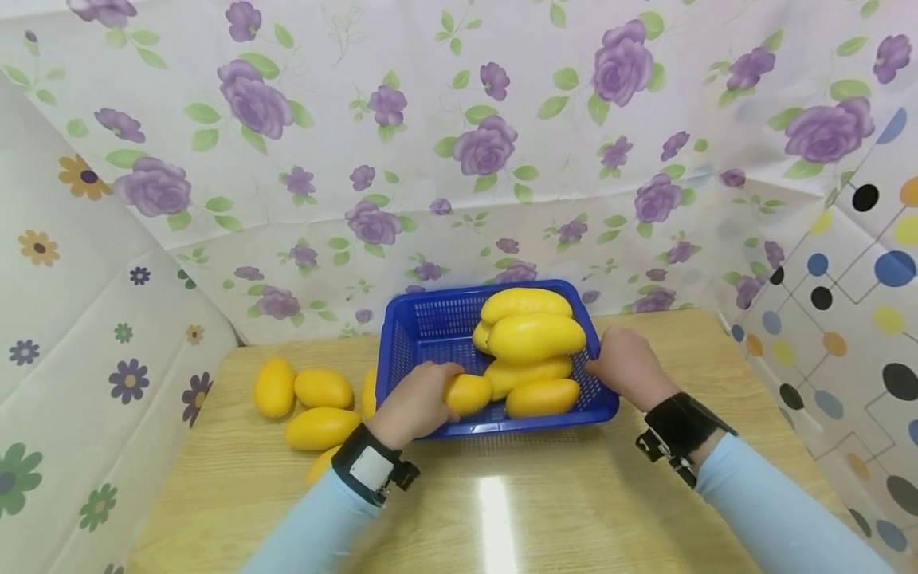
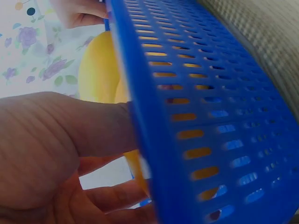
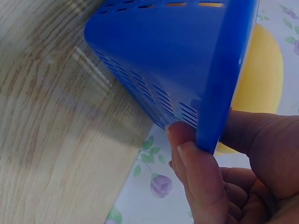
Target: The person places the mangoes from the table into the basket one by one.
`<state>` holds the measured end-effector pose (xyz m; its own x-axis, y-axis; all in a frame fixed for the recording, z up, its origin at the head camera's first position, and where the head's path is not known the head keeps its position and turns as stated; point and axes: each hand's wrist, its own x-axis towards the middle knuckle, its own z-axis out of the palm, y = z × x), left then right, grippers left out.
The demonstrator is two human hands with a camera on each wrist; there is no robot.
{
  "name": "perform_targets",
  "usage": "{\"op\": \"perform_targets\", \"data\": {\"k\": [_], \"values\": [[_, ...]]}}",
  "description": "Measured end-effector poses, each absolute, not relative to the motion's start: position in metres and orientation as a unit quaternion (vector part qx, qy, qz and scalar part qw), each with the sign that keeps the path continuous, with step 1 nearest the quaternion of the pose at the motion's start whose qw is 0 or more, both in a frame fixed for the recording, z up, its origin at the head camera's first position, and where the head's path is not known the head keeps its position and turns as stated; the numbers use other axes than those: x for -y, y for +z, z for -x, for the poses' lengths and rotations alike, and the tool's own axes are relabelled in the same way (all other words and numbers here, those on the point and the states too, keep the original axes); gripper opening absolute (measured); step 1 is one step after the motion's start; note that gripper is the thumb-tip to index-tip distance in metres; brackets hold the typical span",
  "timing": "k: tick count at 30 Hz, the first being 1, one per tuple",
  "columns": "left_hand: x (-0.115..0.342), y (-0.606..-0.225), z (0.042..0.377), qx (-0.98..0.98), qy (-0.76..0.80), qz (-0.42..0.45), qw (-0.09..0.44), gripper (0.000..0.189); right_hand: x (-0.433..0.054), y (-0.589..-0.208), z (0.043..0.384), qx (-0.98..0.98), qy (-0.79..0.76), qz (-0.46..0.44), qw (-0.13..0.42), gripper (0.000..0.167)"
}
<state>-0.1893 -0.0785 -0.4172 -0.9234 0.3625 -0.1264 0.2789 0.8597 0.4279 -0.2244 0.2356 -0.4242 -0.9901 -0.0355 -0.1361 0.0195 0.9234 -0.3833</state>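
Note:
A blue plastic basket (image 1: 402,335) with slotted walls stands at the back of the table and holds several yellow mangoes (image 1: 538,338), some stacked on others. Over the basket's front left, my left hand (image 1: 417,404) reaches in, its fingers round a mango (image 1: 468,395) low inside. In the left wrist view the thumb (image 2: 100,123) lies against the basket rim, and the rim hides part of the fingers. My right hand (image 1: 631,363) pinches the basket's right rim, thumb inside and fingers (image 3: 203,179) outside, as the right wrist view shows.
Left of the basket, several loose mangoes (image 1: 323,429) lie on the wooden table (image 1: 574,494); one is partly behind the left forearm. A flowered sheet (image 1: 459,159) hangs behind the table, with patterned sheets at both sides.

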Motion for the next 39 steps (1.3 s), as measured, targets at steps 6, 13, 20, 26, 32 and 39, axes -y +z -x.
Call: {"op": "perform_targets", "data": {"k": [6,13,20,26,32,39], "values": [[0.076,-0.426,0.192,-0.953,0.206,-0.176,0.131,0.051,-0.236,-0.426,0.226,-0.978,-0.194,0.004,0.072,0.027],[0.073,-0.432,0.197,-0.946,0.197,-0.203,0.154,0.041,-0.234,-0.425,0.225,-0.979,-0.189,0.0,0.076,0.028],[0.072,-0.437,0.201,-0.941,0.206,-0.186,0.192,0.044,-0.233,-0.425,0.226,-0.979,-0.19,0.001,0.075,0.031],[0.074,-0.439,0.202,-0.941,0.207,-0.179,0.201,0.045,-0.233,-0.426,0.226,-0.979,-0.192,0.005,0.074,0.032],[0.079,-0.436,0.2,-0.938,0.22,-0.168,0.21,0.045,-0.234,-0.423,0.225,-0.974,-0.207,-0.002,0.087,0.031],[0.1,-0.417,0.2,-0.94,0.258,-0.144,0.169,0.046,-0.236,-0.421,0.223,-0.964,-0.245,-0.006,0.103,0.034]]}}
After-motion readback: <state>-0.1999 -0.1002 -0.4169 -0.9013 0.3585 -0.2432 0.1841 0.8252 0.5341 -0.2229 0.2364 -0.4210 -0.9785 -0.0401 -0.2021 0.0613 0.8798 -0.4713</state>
